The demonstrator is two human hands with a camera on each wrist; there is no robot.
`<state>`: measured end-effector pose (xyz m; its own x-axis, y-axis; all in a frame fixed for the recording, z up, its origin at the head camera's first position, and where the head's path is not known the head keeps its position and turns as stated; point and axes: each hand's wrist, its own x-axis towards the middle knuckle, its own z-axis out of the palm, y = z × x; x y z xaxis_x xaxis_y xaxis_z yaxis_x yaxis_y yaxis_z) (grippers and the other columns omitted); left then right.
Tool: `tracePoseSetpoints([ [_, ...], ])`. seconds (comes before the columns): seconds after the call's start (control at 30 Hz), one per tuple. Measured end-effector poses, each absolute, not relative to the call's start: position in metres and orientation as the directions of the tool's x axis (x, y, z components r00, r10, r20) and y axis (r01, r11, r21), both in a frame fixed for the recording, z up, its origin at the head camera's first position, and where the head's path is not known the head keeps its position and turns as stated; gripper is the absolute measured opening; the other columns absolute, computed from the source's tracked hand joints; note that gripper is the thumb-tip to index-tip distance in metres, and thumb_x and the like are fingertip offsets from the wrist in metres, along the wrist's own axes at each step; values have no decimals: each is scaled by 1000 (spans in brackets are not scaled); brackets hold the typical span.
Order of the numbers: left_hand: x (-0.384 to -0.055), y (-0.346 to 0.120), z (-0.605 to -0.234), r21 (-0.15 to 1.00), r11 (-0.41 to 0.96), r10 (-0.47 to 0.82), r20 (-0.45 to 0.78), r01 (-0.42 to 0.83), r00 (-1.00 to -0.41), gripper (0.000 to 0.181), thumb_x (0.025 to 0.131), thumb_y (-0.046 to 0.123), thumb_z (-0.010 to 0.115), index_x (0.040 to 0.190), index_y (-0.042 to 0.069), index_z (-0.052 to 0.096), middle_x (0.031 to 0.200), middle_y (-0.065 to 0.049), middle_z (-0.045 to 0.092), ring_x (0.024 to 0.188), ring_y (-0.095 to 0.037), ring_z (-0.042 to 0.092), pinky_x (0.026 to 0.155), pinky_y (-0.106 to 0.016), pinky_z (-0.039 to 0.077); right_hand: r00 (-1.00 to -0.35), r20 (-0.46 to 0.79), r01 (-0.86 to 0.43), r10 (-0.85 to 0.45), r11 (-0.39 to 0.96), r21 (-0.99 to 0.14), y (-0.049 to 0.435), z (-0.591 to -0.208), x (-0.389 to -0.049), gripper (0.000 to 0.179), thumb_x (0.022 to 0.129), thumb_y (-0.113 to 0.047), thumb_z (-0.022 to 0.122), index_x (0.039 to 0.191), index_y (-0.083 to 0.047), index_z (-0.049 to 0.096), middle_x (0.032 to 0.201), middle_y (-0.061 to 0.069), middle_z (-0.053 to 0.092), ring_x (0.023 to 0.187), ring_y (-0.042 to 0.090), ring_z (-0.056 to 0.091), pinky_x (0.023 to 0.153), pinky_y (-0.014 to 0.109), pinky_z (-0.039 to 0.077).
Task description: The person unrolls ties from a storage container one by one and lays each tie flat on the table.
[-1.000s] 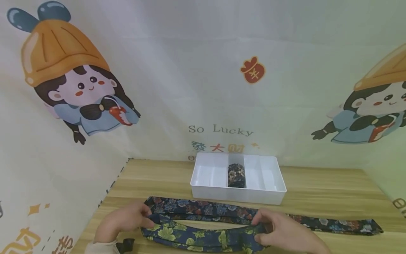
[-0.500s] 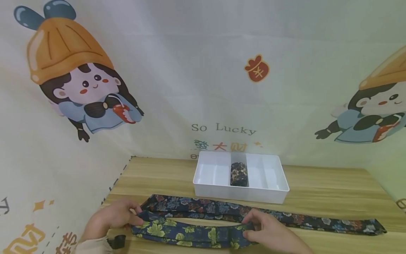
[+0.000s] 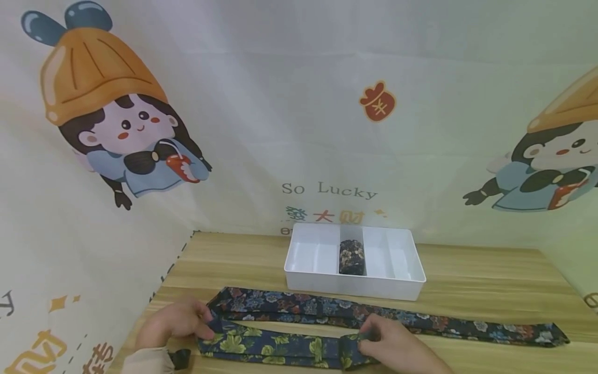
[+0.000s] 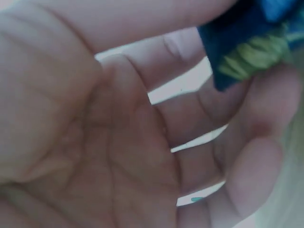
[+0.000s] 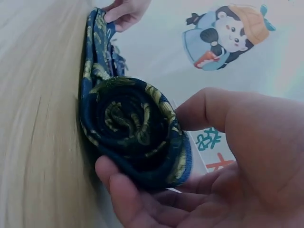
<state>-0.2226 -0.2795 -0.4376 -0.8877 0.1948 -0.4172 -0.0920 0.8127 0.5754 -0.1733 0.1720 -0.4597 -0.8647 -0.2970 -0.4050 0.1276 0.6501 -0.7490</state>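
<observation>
A navy necktie with yellow-green flowers stretches between both hands near the table's front. My left hand pinches its left end between thumb and fingers; in the left wrist view a corner of the tie shows at the fingertips. At the other end the tie is wound into a roll. My right hand holds this roll, thumb on one side and fingers curled round the other. Just behind lies a second necktie, dark with blue and red flowers, laid out lengthwise.
A white divided box stands at the back of the wooden table. One of its compartments holds a rolled dark flowered tie. A small black item sits by my left wrist. Printed cloth walls the table in.
The yellow-flowered tie has gone from a sagging curve to a straighter, flatter strip. My right fingers have turned over the roll. The dark flowered tie stays in place.
</observation>
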Motion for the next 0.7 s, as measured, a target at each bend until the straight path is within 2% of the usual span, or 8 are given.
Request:
tracePoseSetpoints([
  [0.1,-222,-274,-437,534,840,160,-408,-93,-899,20,81,11,84,93,3,70,95,-4,69,88,-19,60,80,-37,53,-865,-397,101,-308,667,-738,173,-459,-173,34,93,-34,66,117,-10,67,97,1,71,84,18,65,73,43,54],
  [0.17,-220,-270,-436,533,839,132,-399,-112,-907,22,80,10,84,91,3,66,91,-5,65,83,-20,57,75,-37,50,-866,-377,65,-328,674,-736,175,-457,-173,35,95,-37,67,116,-9,68,101,2,71,88,19,65,75,45,55],
  [0.33,-220,-256,-431,600,793,141,-346,-103,-927,30,79,10,85,90,6,57,78,-3,53,71,-19,48,64,-32,40,-873,-267,-93,-408,677,-730,178,-452,-170,34,95,-41,70,114,-13,68,112,3,66,98,20,62,79,43,53],
  [0.5,-224,-240,-436,641,762,227,-395,-90,-890,27,80,10,85,89,7,60,76,-3,53,65,-17,44,61,-32,40,-817,-134,-261,-561,566,-782,175,-450,-168,28,98,-18,66,125,-16,68,121,4,66,98,11,61,75,28,51],
  [0.6,-225,-234,-440,633,766,228,-424,-107,-877,26,79,8,85,88,6,60,80,-4,55,67,-18,45,62,-32,40,-776,-115,-306,-621,528,-792,173,-451,-168,32,96,-6,61,123,-19,71,120,1,66,98,9,61,73,25,47],
  [0.7,-225,-230,-445,607,786,205,-437,-119,-876,26,78,8,86,87,6,61,82,-5,57,71,-19,47,64,-32,41,-775,-125,-328,-620,562,-759,172,-452,-168,24,97,-13,62,115,-24,75,119,0,68,109,19,66,78,28,52],
])
